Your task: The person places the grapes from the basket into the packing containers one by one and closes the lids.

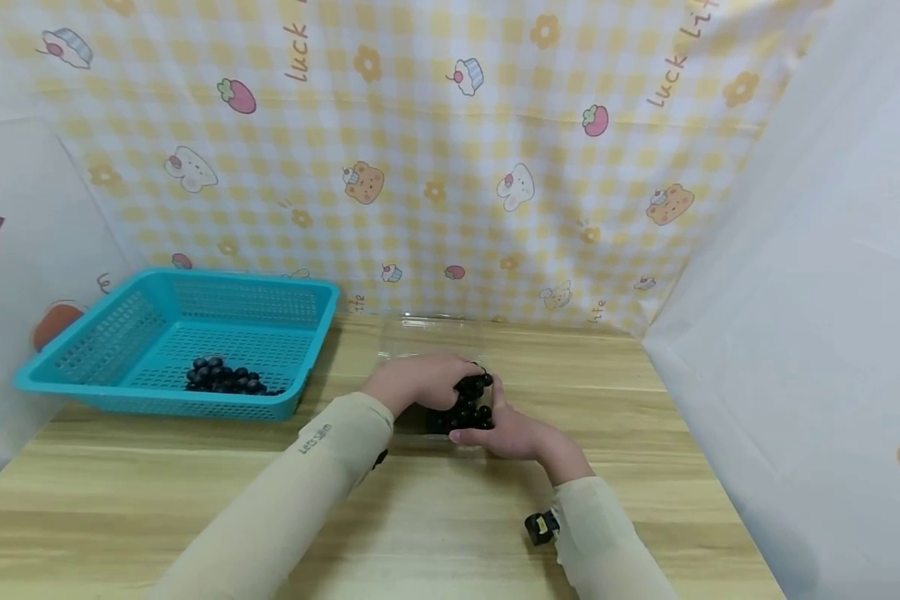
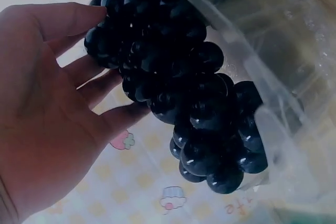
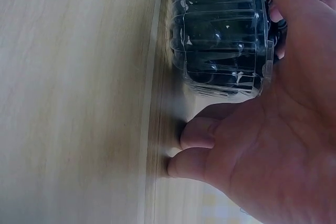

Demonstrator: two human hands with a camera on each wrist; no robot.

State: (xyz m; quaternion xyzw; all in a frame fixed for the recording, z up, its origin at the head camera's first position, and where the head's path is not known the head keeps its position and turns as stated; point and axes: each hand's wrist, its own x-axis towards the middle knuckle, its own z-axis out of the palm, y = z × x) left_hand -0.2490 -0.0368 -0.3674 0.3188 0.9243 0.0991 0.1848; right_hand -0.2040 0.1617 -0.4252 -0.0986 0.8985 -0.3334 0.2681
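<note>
My left hand [image 1: 429, 379] grips the upper part of a bunch of dark grapes [image 2: 173, 72], thumb on one side and fingers on the other. The bunch lies partly inside a clear ridged plastic box [image 3: 220, 40], whose see-through lid [image 1: 429, 335] stands raised at the back. At the box's right end my right hand [image 1: 516, 432] holds the corner, its thumb along the front and a finger up the right side. Low beside the box, other right-hand fingertips [image 3: 197, 132] are bent down at the wooden table. Grapes show through the box's wall.
To the left stands a blue perforated basket [image 1: 195, 400] with more dark grapes [image 1: 223, 377] near its front. A checked yellow cloth [image 1: 435, 225] hangs behind the table [image 1: 435, 517], and a white sheet [image 1: 810, 333] borders the right side.
</note>
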